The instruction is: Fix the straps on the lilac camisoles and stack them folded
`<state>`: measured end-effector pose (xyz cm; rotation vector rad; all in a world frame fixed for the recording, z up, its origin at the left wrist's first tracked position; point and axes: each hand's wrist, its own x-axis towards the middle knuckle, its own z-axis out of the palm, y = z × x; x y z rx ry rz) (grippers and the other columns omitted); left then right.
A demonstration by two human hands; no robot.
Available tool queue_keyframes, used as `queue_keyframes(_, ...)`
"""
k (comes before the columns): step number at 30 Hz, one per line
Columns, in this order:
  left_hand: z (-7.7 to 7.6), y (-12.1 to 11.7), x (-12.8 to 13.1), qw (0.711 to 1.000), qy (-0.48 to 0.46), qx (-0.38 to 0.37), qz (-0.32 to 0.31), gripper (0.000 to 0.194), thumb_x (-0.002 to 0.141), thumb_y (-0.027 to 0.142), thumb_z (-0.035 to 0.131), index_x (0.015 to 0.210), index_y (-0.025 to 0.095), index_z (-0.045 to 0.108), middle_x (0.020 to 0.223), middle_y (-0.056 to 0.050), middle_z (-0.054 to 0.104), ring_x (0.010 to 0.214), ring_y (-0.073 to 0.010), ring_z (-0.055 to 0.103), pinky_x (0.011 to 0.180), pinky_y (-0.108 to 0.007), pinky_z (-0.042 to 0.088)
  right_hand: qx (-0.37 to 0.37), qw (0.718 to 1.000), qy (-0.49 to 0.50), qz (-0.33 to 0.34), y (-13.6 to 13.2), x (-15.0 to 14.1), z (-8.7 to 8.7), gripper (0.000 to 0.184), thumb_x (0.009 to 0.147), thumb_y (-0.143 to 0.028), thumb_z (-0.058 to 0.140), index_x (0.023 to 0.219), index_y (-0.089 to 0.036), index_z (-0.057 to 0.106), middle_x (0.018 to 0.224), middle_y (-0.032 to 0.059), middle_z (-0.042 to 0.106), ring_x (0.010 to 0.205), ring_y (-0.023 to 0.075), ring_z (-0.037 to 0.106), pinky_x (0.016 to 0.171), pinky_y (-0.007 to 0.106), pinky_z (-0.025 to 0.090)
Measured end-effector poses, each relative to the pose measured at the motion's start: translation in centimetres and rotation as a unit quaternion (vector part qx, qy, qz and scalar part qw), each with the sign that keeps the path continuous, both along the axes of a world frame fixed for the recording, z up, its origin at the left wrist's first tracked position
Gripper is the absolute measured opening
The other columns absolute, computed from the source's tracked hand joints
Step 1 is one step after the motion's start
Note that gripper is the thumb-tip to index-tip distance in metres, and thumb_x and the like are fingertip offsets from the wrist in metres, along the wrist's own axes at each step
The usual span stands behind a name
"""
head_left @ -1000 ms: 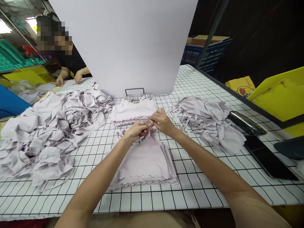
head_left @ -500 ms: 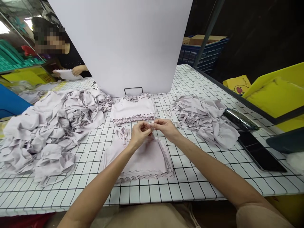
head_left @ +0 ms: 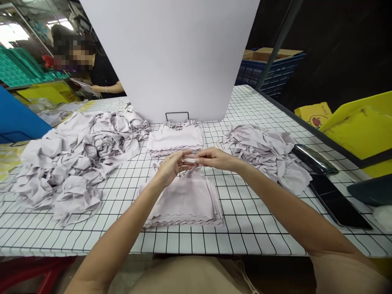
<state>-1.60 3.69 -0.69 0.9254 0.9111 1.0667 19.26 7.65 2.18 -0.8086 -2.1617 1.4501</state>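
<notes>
Near edge: the gridded surface (head_left: 245, 241) runs across in front of the person's lap.
Front stack: the front stack of pale garments (head_left: 180, 204) lies flat between the forearms, wavy hems toward the person, layers slightly fanned at the right side. Good handling probably means lifting only the top piece's upper corner, so the layers below keep their alignment.
Strap: a thin strap (head_left: 192, 168) rises from the top garment to the fingertips, above the far right part of that stack. It seems best kept lightly taut, without dragging the cloth upward.
Left hand: the left hand (head_left: 170, 168) is beside the strap, thumb and fingers parted around a small gap; whether it grips anything cannot be told.
Right hand: the right hand (head_left: 217, 158) appears to pinch the strap between thumb and fingertips, nearly meeting the left. A small, steady pinch suits so narrow a strip, leaving the other fingers room to work.
Back stack: just beyond the hands, the back stack (head_left: 176, 139) sits squared, hems also facing the person; sleeves and wrists are better kept off it.
Side heaps: the left heap (head_left: 76, 153) and the smaller right heap (head_left: 266, 151) lie loose and tangled, well apart.
Right margin: a dark flat slab (head_left: 339, 202) lies beside the right heap.
Far side: a white panel (head_left: 165, 61) stands upright; beyond its left edge, a co-worker (head_left: 104, 75) holds pale material.
</notes>
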Motion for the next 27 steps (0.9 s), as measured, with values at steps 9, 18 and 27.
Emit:
queue_keyframes(9,-1.0,-2.5,-1.2,0.999,0.038,-0.028,-0.012,0.028,0.074,0.030,0.085,0.092,0.010,0.079,0.092,-0.014,0.079,0.074,-0.0150,0.070,0.079,-0.030,0.059,0.032,0.996,-0.076,0.020,-0.1,0.1,0.4,0.032,0.094,-0.039,0.054,0.074,-0.016,0.062,0.069,-0.0006,0.055,0.060,0.0096,0.044,0.055,0.024,0.036)
queue_keyframes(18,-0.1,-4.0,-0.7,0.994,0.104,0.040,-0.009,0.036,0.079,0.048,0.079,0.087,0.013,0.079,0.082,-0.010,0.077,0.070,-0.0175,0.070,0.071,-0.031,0.059,0.082,0.994,0.037,-0.062,-1.1,-1.8,-2.3,0.028,0.082,-0.042,0.074,0.096,-0.018,0.077,0.081,0.0048,0.071,0.073,0.0156,0.062,0.066,0.030,0.049)
queue_keyframes(27,-1.0,-4.5,-0.3,0.983,0.148,0.104,0.039,0.028,0.088,0.041,0.068,0.086,0.014,0.077,0.078,-0.007,0.073,0.071,-0.0172,0.066,0.070,-0.031,0.053,0.120,0.973,0.111,-0.163,-2.9,-3.0,-3.4,0.017,0.085,-0.039,0.074,0.082,-0.024,0.079,0.072,0.0028,0.068,0.067,0.0149,0.056,0.057,0.030,0.041)
